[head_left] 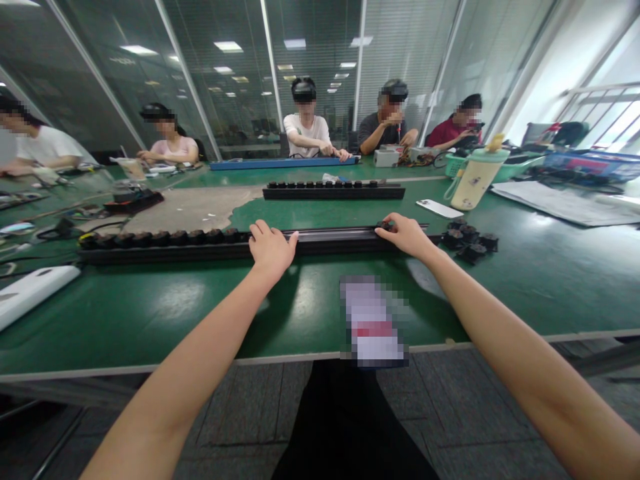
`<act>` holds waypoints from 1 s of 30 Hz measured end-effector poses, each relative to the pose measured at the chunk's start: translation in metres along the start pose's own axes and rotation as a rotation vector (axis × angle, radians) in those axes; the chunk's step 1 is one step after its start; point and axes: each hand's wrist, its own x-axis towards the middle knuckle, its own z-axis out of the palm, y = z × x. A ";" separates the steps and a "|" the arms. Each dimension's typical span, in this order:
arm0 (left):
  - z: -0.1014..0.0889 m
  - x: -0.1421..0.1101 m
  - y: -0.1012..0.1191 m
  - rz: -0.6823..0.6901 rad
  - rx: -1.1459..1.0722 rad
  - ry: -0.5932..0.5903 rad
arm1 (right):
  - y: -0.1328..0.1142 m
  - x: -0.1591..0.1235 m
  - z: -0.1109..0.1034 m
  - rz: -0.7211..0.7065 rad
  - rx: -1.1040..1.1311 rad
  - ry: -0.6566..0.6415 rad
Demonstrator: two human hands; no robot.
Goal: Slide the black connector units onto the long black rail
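Observation:
A long black rail (330, 247) lies across the table in front of me, with a row of black round parts (175, 237) seated along its left half. My left hand (273, 252) is laid over the middle of the rail, gripping it just right of the last seated part, with the thumb out to the side. Near the rail's right end, my right hand (404, 235) pinches a small black part (384, 226) at the top of the channel; the fingers partly hide it. Beside that hand, several loose black parts (470, 240) sit in a cluster on the table.
A phone (375, 320) lies at the near edge of the green table (150, 320). Farther back are a second black rail (333, 193), a white phone (439, 208) and a yellow cup (477, 180). A white device (35, 290) lies left. Several people sit opposite.

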 end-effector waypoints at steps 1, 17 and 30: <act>0.000 0.000 0.000 -0.001 0.002 0.001 | 0.001 0.000 0.000 -0.012 -0.016 -0.003; -0.002 0.000 0.000 0.004 -0.004 -0.021 | 0.002 0.002 0.002 -0.019 -0.033 0.021; -0.003 0.000 0.001 0.006 0.009 -0.024 | 0.002 0.002 -0.002 -0.013 -0.032 0.006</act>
